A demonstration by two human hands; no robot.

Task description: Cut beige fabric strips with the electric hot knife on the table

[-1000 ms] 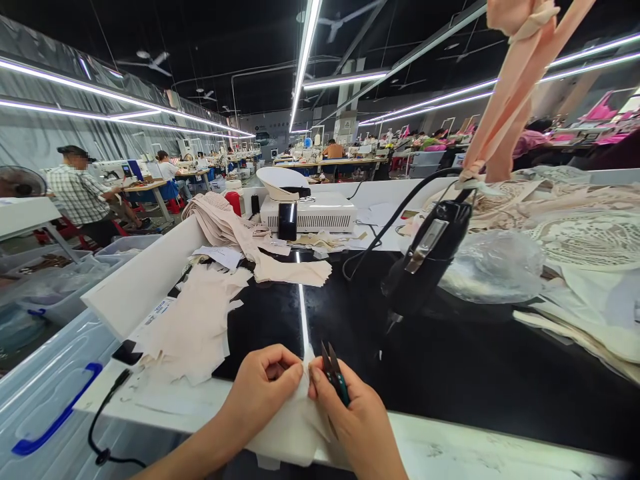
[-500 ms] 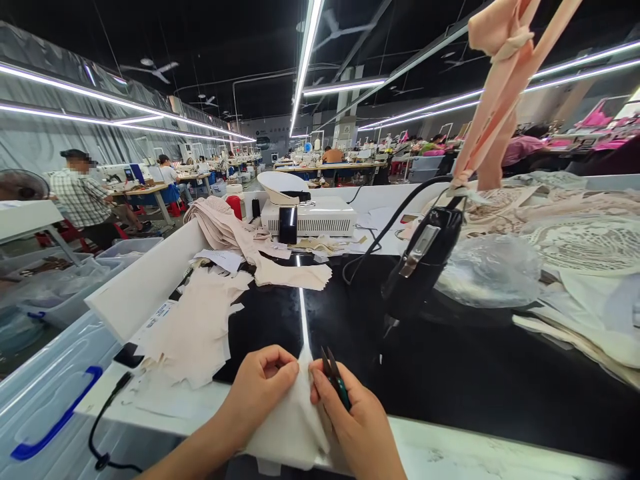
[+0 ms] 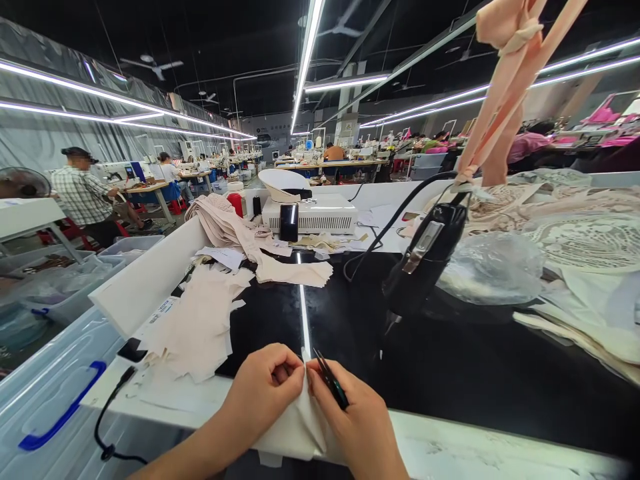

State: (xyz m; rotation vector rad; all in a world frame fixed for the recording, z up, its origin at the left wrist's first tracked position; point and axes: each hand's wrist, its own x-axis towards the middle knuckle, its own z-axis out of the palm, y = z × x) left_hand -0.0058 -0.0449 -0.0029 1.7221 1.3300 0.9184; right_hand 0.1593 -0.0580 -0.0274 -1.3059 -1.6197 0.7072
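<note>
The left hand (image 3: 265,387) and right hand (image 3: 353,417) pinch a cream cloth (image 3: 295,430) at the near edge of the surface (image 3: 480,380). The right also grips dark snips (image 3: 333,383).

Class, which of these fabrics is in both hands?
The cream piece at the table's front edge, pinched by the left hand and right hand; the beige stack at left and openwork fabric at right lie untouched.

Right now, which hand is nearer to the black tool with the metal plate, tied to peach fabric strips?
Right. The right hand is on the near side of the black tool, slightly left; the left hand is farther left, across the thin off-white cloth.
</note>
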